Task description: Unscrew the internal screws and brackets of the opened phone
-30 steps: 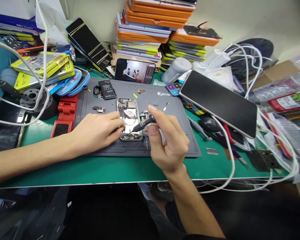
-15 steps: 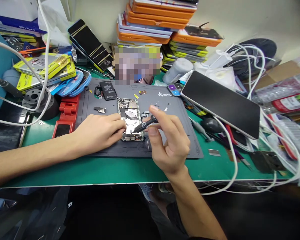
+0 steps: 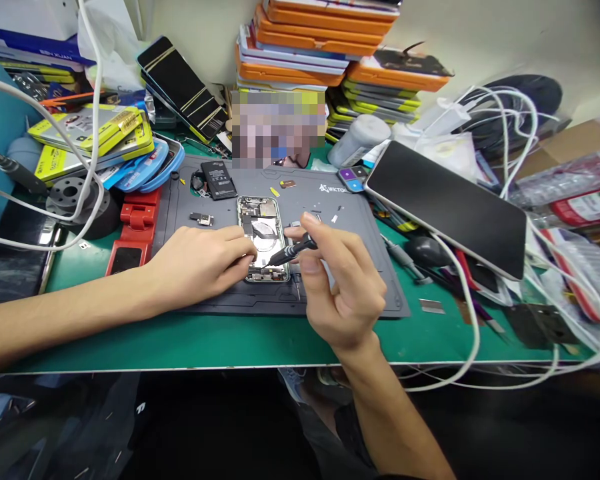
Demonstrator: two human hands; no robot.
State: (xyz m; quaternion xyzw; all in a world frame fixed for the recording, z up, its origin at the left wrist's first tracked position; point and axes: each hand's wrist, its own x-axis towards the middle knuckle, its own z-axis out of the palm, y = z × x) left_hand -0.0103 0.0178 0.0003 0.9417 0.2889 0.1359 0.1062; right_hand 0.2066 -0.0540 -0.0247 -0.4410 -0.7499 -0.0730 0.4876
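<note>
An opened phone (image 3: pixel 266 250) lies on a dark grey repair mat (image 3: pixel 195 293), its inner boards and a round coil area exposed. My left hand (image 3: pixel 215 257) has its fingers curled and pinched against the phone's lower left edge; their tips are partly hidden. A black screwdriver (image 3: pixel 293 251) sits between the thumb and fingers of my right hand (image 3: pixel 347 287), tilted, with its tip down at the lower part of the phone. Further up on the mat are a black battery (image 3: pixel 219 180) and a small metal-and-black part (image 3: pixel 201 219).
A large dark-screened device (image 3: pixel 447 207) leans at the right, with white cables (image 3: pixel 473 320) looping beside it. Orange cases (image 3: pixel 325 30) are stacked at the back. A red holder (image 3: pixel 135 230) and yellow boxes (image 3: pixel 90 140) stand left. Small loose parts lie on the mat.
The view has shifted slightly, so things appear a little further right. Both hands and the screwdriver keep nearly the same places at the phone.
</note>
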